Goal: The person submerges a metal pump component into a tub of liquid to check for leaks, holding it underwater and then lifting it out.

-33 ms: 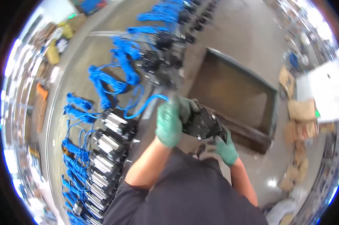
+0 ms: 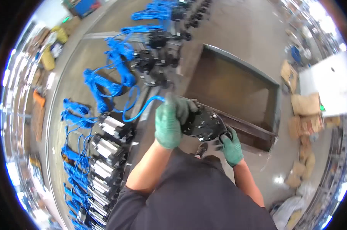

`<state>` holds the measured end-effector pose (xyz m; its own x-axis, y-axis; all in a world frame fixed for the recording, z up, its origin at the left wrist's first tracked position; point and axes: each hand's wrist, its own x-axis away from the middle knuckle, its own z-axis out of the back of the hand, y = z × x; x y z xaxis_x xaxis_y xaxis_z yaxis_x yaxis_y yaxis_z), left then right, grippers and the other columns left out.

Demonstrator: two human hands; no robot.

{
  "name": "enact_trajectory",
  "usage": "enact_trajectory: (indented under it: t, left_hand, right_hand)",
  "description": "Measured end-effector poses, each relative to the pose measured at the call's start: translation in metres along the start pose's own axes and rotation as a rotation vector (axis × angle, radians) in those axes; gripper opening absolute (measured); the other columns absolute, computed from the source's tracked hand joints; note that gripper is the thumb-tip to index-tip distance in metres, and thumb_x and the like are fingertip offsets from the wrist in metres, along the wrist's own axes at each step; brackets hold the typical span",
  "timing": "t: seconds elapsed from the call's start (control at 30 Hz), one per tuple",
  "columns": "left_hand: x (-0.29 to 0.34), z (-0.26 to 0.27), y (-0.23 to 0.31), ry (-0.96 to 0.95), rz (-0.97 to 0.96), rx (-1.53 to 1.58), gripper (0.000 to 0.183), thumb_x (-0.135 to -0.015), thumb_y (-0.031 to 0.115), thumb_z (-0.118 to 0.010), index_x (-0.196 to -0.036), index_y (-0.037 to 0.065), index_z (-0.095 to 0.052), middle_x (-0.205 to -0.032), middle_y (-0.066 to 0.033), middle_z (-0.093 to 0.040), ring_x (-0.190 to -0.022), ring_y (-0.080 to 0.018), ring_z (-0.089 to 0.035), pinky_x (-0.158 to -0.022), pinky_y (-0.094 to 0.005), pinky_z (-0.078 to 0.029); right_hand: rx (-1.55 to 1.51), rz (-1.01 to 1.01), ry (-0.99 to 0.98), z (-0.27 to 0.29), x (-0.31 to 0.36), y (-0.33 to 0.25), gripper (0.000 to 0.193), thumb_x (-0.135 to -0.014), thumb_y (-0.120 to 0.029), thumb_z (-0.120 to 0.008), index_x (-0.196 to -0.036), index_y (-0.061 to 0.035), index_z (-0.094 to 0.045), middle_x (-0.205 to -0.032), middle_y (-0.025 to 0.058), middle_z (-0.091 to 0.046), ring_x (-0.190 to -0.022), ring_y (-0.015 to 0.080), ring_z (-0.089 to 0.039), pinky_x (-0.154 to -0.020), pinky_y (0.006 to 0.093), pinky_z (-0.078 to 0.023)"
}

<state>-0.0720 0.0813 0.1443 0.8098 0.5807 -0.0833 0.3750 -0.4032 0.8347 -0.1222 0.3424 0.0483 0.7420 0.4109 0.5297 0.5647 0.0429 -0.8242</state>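
Observation:
Between my hands is a black machine part (image 2: 202, 123) with a flat, bolt-studded face and a rounded right end. My left hand (image 2: 169, 124), in a green and grey glove, is closed round its left end; some fingers are blurred. At the right end, my gloved right hand (image 2: 231, 147) grips the rim, its fingertips partly hidden. A blue cable (image 2: 143, 107) runs from the bench to my left hand; where it joins the part is hidden. Left of that hand, several silver-and-black motor-like units (image 2: 111, 127) lie in a row with bundled blue cables (image 2: 76, 112).
Beyond the part stands a large open metal bin (image 2: 240, 59) with a narrower compartment on its near side. More black units (image 2: 144, 61) with blue cable bundles line the bench's far edge. Cardboard and sacks (image 2: 306, 103) lie on the floor at right.
The view has shifted slightly, so the bench and bin sit a little differently in the picture. The part's bolted face shows more plainly. Both hands keep their hold.

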Motion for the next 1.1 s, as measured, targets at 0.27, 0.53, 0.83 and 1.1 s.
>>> enact_trajectory:
  t: [0.27,0.53,0.83,1.1]
  left_hand:
    - [0.032,0.083,-0.125,-0.028,0.353,-0.528,0.041,-0.112,0.043,-0.051,-0.099,0.007,-0.067,-0.085,-0.0034,-0.066,-0.079,-0.0111,-0.061,-0.074,-0.0319,-0.051]
    - [0.019,0.119,-0.227,-0.155,0.502,-1.244,0.053,-0.11,0.047,-0.048,-0.108,0.0,-0.071,-0.104,-0.0272,-0.072,-0.096,-0.0473,-0.067,-0.085,-0.0509,-0.054]
    - [0.055,0.13,-0.201,-0.4,0.777,-1.457,0.046,-0.102,0.046,-0.054,-0.119,0.008,-0.073,-0.113,-0.0255,-0.072,-0.111,-0.0466,-0.066,-0.097,-0.0549,-0.052]
    - [0.065,0.083,-0.212,-0.627,0.692,-1.622,0.038,-0.097,0.044,-0.062,-0.118,0.015,-0.075,-0.111,-0.0193,-0.075,-0.106,-0.0417,-0.07,-0.091,-0.0521,-0.055]
  right_hand:
    - [0.692,0.033,0.236,0.075,0.015,-0.034,0.043,-0.096,-0.005,-0.056,-0.139,-0.0015,-0.056,-0.097,0.0137,-0.07,-0.061,0.02,-0.068,-0.055,0.0362,-0.059]
    - [1.152,0.03,0.358,0.098,-0.014,-0.017,0.047,-0.09,-0.018,-0.064,-0.134,-0.0035,-0.059,-0.114,0.0293,-0.07,-0.108,0.0474,-0.066,-0.096,0.0522,-0.053]
    - [1.373,-0.012,0.365,0.086,-0.042,-0.035,0.04,-0.093,-0.022,-0.061,-0.127,-0.0019,-0.059,-0.116,0.0284,-0.069,-0.11,0.0456,-0.066,-0.097,0.0535,-0.053]
    - [1.386,0.048,0.369,0.091,-0.042,-0.029,0.043,-0.094,-0.023,-0.061,-0.131,-0.0017,-0.058,-0.113,0.028,-0.07,-0.108,0.0459,-0.067,-0.096,0.0544,-0.053]
